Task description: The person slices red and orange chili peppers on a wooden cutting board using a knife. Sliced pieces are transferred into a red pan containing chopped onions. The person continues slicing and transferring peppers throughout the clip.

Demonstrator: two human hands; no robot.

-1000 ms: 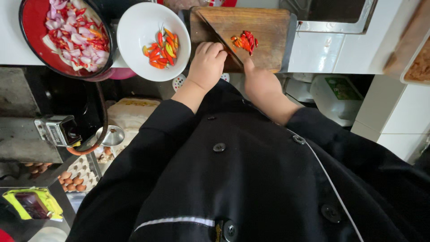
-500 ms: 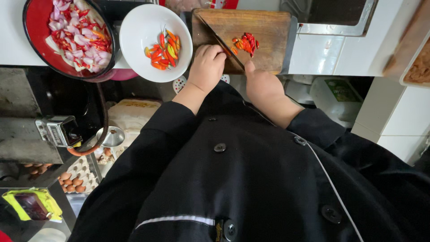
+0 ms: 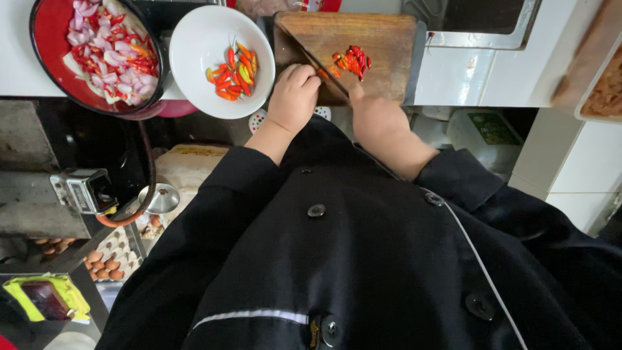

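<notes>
A wooden cutting board (image 3: pixel 382 39) lies on the white counter at the top of the view. My right hand (image 3: pixel 379 120) grips the handle of a knife (image 3: pixel 311 58), whose blade runs diagonally away to the upper left across the board. My left hand (image 3: pixel 295 97) is curled on the board right against the blade, pressing down small orange-red chilli pieces (image 3: pixel 329 72). A small heap of cut red chillies (image 3: pixel 353 61) lies on the board on the right side of the blade.
A white bowl (image 3: pixel 201 39) of whole red, orange and green chillies stands left of the board. Further left is a red bowl (image 3: pixel 48 52) of sliced shallots and chilli. A metal sink (image 3: pixel 479 29) is at upper right. Below the counter sit an egg tray (image 3: pixel 107 256) and a hose.
Both hands stay on the board with the knife between them. The blade has shifted only slightly against the chillies, and the view has drifted a little.
</notes>
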